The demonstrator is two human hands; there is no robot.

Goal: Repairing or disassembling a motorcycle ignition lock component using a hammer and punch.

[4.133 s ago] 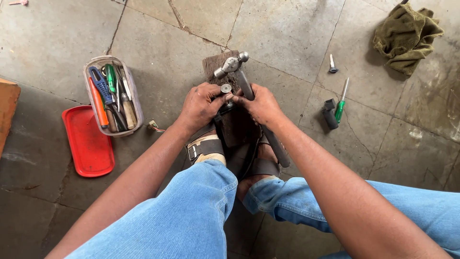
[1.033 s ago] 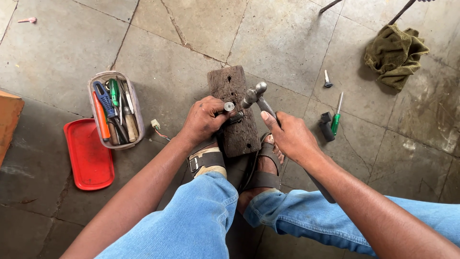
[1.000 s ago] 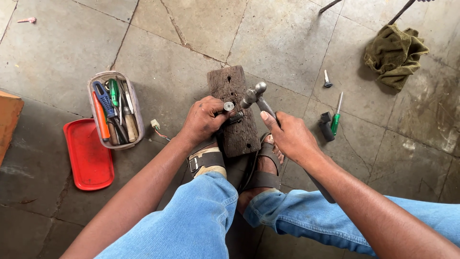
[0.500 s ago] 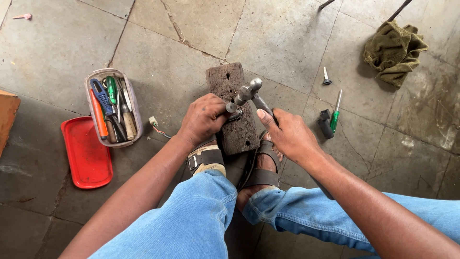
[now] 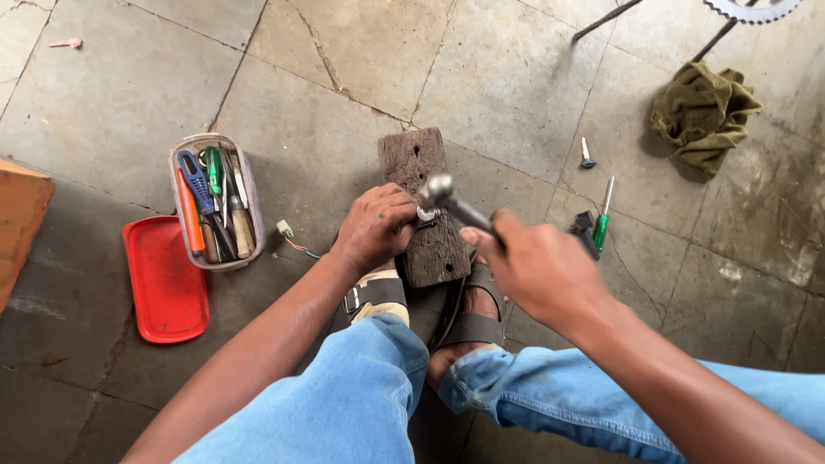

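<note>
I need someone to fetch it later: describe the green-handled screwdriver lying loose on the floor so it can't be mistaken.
Start at the dark wooden block on the stone floor. Just past the right hand lies the green-handled screwdriver, beside a small black part. Unlike the tools in the tub, it lies loose.

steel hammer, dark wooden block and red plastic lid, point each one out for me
steel hammer (image 5: 440, 191), head view, on its rounded metal head
dark wooden block (image 5: 415, 159), head view, on its bare upper end
red plastic lid (image 5: 163, 283), head view, on its flat middle
</note>
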